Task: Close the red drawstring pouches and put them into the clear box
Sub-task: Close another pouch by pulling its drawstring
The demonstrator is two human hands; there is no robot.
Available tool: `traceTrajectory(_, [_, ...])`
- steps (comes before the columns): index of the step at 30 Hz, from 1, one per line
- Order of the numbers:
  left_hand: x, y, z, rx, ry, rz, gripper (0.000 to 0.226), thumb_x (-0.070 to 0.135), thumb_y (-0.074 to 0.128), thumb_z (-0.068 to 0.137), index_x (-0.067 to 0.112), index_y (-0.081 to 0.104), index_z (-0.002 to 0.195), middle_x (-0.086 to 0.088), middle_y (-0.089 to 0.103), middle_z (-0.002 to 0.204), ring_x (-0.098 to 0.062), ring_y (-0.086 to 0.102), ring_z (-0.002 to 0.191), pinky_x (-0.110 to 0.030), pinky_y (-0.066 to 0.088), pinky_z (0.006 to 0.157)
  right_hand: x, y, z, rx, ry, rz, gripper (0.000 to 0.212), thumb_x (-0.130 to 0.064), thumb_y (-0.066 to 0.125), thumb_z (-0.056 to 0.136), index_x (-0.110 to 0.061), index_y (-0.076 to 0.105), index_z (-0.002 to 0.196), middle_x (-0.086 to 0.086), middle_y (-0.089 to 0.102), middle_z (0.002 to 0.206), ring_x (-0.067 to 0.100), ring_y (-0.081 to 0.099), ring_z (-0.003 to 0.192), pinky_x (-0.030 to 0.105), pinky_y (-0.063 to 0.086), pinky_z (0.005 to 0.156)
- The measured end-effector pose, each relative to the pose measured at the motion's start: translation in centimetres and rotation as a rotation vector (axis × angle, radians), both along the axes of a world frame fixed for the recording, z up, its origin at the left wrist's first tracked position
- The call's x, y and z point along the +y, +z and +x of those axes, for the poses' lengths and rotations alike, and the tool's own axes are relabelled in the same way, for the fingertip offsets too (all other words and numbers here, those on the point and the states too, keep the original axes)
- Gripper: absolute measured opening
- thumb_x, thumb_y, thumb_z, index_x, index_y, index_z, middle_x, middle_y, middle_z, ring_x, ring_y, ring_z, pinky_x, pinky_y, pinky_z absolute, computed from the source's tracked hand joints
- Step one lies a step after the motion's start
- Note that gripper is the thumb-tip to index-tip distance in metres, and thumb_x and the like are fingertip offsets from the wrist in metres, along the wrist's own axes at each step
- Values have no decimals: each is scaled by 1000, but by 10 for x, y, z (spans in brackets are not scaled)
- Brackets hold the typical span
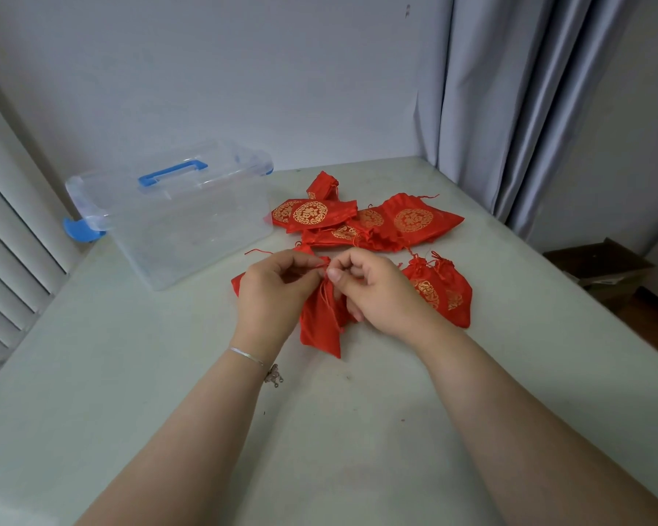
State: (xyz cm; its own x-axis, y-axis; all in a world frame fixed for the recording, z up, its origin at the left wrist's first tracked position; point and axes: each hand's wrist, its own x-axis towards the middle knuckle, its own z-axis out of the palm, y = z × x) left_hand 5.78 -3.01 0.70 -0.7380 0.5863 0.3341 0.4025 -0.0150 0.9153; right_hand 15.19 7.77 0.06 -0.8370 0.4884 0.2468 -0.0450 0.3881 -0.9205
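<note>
Near the middle of the pale grey-green tabletop (130, 373), both hands work at the neck of one plain red satin drawstring pouch (320, 324), whose body lies on the surface and points back toward the near edge. The left hand (270, 294) has its fingers curled, thumb and forefinger pinching the thin red drawstring cord (321, 264) at the gathered mouth; a loose end of that cord arcs away behind the knuckles. The right hand (373, 294) is curled too, thumb and forefinger pinching the cord from the other side, so that the two sets of fingertips almost meet above the pouch. A thin silver bracelet (249, 356) circles the left wrist. Just beside the right hand, toward the right edge, lie two closed red pouches with gold print (439, 292), their mouths gathered and touching each other. Farther back, toward the far edge, a heap of flat red pouches with round gold emblems (365, 222) overlaps in a loose pile. At the far left corner stands the clear plastic storage box with a blue handle and blue side latches (175, 218), its lid in place; nothing red shows through its walls. A grey curtain (509, 108) hangs beyond the far right corner, and a brown cardboard carton (601, 267) sits on the floor past the right edge.
</note>
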Motion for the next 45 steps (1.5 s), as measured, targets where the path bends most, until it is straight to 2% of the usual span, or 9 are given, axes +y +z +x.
traceTrajectory(3, [1,-1,-1,-15,5,19,19,5,71,80,24,69,75,10,68,74,0,60,65,-14,47,63,0,1,1,-5,-31,-111,12,-16,51,97,-16,56,86,-3,60,60,11,45,34,16,31,35])
traceTrajectory(7, [1,-5,-1,8,15,19,18,9,73,79,26,70,76,-3,70,86,-15,62,72,-28,50,67,1,-1,1,-58,-2,-352,7,-17,57,94,-14,63,92,0,58,62,7,45,36,17,26,32])
traceTrajectory(11, [0,-1,-1,40,-36,-9,22,4,73,77,26,70,74,11,68,78,-2,59,71,-15,48,68,3,2,3,-52,16,-584,1,-11,65,86,-11,66,87,-3,58,62,4,51,45,15,34,36])
traceTrajectory(14, [-1,2,-5,-57,-60,-38,17,7,74,78,24,72,75,18,68,67,4,60,66,-12,46,66,5,5,5,-37,0,-586,7,-9,62,89,-11,62,83,1,64,72,6,63,54,17,47,42])
traceTrajectory(21, [-4,1,-9,-360,-56,132,12,12,60,90,15,66,80,7,71,67,-5,60,58,-26,48,60,11,8,9,-62,117,-614,15,-9,46,98,-12,51,84,5,64,80,16,71,72,25,56,50])
traceTrajectory(31, [-1,2,-2,-290,53,336,15,6,58,91,10,60,77,7,70,63,1,58,53,-12,44,53,14,10,15,-269,281,-465,14,-9,47,98,-13,49,84,6,69,78,14,71,77,28,58,58])
traceTrajectory(39, [-1,0,-7,-381,-165,368,29,13,46,97,16,63,74,3,65,63,-13,65,65,-25,51,64,11,0,9,-220,180,-372,16,-10,41,101,-12,46,86,6,51,78,16,62,69,34,58,64])
traceTrajectory(42, [-2,4,-4,-520,-289,428,19,18,48,91,8,58,79,0,60,57,-13,61,56,-22,51,59,8,-1,6,-196,237,-432,17,-11,38,102,-13,44,86,7,49,80,19,58,68,34,58,67])
traceTrajectory(45, [-2,5,-11,-547,-315,304,16,14,48,93,7,61,88,3,57,57,-9,55,52,-18,47,55,9,-3,3,-160,120,-279,18,-15,41,101,-17,47,83,8,53,76,19,57,67,31,55,68])
